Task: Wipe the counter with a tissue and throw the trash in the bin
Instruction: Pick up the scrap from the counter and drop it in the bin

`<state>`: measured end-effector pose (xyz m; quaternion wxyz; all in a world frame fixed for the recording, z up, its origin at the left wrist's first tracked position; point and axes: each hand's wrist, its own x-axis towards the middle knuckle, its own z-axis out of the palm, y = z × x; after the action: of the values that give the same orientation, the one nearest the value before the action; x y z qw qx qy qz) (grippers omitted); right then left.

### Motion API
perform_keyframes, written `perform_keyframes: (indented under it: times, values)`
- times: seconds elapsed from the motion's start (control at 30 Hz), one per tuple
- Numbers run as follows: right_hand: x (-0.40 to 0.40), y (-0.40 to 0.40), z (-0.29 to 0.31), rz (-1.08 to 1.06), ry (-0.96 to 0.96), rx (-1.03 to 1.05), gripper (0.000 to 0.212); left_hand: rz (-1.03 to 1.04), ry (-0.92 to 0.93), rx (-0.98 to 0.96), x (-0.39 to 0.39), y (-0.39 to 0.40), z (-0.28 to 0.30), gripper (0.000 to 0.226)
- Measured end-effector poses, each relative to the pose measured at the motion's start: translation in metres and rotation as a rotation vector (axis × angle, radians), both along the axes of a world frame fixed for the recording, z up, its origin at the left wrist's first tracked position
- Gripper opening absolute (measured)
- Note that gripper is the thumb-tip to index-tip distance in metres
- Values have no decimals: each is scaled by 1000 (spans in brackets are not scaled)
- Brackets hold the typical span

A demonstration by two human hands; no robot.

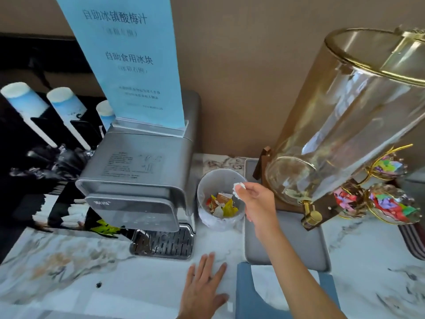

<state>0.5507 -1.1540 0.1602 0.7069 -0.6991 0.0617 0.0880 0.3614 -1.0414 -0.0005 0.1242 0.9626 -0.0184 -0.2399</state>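
Two hands [202, 286] over marble counter [69, 261]

plain brown wall [253, 65], daylight

Bright, even light; glare on the glass dispenser [349, 125]; soft, fisheye-warped edges.

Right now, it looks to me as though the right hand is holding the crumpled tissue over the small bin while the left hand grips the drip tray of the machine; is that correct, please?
Not quite. In the head view, the right hand does hold the crumpled tissue over the small bin, but the left hand rests flat and open on the marble counter, in front of the machine's drip tray, not touching it.
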Motion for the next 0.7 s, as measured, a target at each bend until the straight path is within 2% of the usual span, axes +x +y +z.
perform_keyframes:
  times: [0.07, 0.2, 0.43, 0.6, 0.7]
  values:
    - [6, -1, -5, 38, 6, -13, 4, 42, -84, 33, -1, -8, -1, 90]
    - [14, 0, -10, 77, 25, -38, 5, 110, -131, 41, -6, -21, -2, 84]
    - [18, 1, -10, 84, 51, -88, 13, 190, -155, 37, -6, -28, 3, 82]
    - [17, 1, -6, 78, 93, -42, 9, 198, -160, 32, -6, -29, 4, 83]
    - [16, 0, -4, 68, 109, -29, 14, 194, -163, 42, -6, -27, 7, 84]
